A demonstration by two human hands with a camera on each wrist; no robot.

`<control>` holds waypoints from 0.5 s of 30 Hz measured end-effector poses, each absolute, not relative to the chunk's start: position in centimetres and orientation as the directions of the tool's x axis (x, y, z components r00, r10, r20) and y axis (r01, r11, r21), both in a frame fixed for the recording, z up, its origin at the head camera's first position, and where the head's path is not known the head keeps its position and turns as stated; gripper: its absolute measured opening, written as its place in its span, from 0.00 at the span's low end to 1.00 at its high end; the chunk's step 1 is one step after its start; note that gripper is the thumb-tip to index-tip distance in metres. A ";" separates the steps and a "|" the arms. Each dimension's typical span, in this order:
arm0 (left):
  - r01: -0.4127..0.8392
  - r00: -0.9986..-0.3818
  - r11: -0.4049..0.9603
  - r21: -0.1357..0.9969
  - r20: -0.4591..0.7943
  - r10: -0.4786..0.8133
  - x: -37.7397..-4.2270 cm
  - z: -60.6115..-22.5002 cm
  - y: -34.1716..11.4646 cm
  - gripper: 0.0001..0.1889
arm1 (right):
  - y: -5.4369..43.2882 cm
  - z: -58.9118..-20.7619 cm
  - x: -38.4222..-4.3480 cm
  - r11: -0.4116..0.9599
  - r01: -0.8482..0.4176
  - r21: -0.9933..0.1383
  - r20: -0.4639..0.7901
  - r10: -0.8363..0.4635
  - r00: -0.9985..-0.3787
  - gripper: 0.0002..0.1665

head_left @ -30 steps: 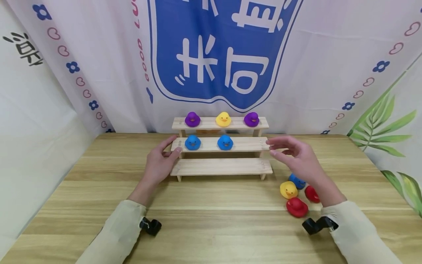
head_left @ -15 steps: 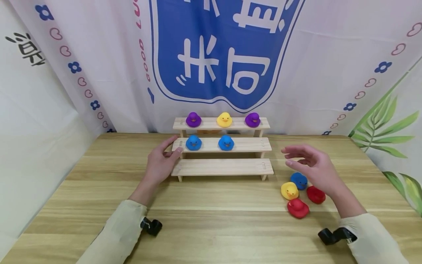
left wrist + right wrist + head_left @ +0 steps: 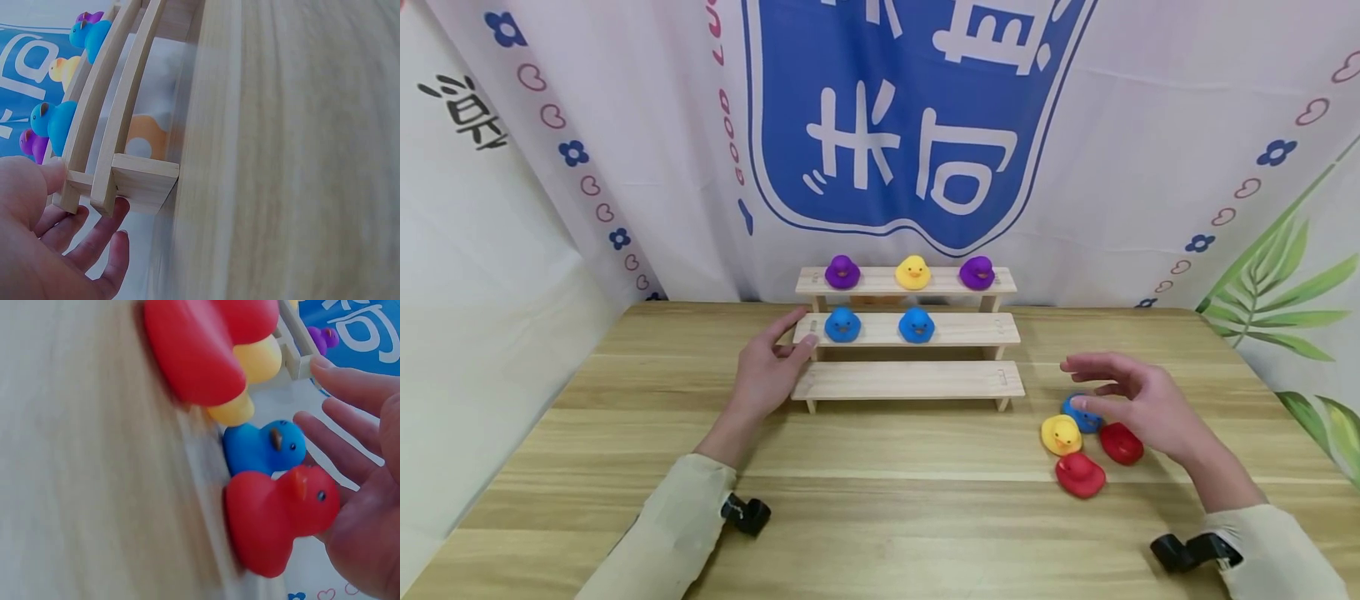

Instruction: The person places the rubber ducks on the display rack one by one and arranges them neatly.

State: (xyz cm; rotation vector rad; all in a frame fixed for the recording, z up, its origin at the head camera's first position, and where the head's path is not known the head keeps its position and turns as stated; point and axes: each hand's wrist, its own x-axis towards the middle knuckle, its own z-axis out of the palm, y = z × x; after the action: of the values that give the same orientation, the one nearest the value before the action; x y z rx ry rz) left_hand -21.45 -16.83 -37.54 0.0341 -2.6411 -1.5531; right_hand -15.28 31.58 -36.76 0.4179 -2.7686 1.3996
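Note:
A three-tier wooden display stand (image 3: 910, 381) stands at the back of the table. My left hand (image 3: 765, 372) holds its left end, thumb on the middle tier and the other fingers behind and under the edge, as the left wrist view shows. Two blue rubber ducks (image 3: 842, 325) sit on that tier. With fingers spread and slightly bent, my right hand (image 3: 1150, 408) hovers above a loose blue rubber duck (image 3: 259, 449), its palm holding nothing. Close around that duck lie a yellow rubber duck (image 3: 1062, 435) and two red rubber ducks (image 3: 1080, 475), one partly under the hand in the head view.
On the top tier sit two purple ducks (image 3: 842, 272) with a yellow duck (image 3: 913, 272) between them. A printed white and blue curtain (image 3: 700, 167) hangs right behind the stand. The wooden tabletop (image 3: 880, 525) stretches in front.
My right hand has moved away from the stand's right end, rightward and down over the loose ducks. My left hand stays on the stand; the ducks have not moved.

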 end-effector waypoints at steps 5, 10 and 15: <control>0.015 -0.997 0.488 0.873 0.053 -0.062 -21.3 -37.3 -17.0 0.29 | 32.0 -37.0 -15.4 0.605 -0.191 -0.773 0.058 -0.233 -0.971 0.29; 0.011 -0.997 0.492 0.871 0.048 -0.063 -21.2 -37.3 -17.0 0.29 | 32.7 -37.5 -15.5 0.629 -0.148 -0.763 -0.006 -0.237 -0.972 0.31; 0.012 -0.997 0.492 0.870 0.049 -0.062 -21.2 -37.3 -16.9 0.29 | 33.1 -37.7 -15.6 0.648 -0.107 -0.754 -0.082 -0.255 -0.963 0.34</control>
State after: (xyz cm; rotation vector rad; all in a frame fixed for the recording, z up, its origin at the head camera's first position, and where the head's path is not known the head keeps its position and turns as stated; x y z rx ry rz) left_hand -21.19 -16.86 -37.31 0.0448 -2.6495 -1.5459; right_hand -15.56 33.13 -37.68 0.3350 -3.0141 1.3592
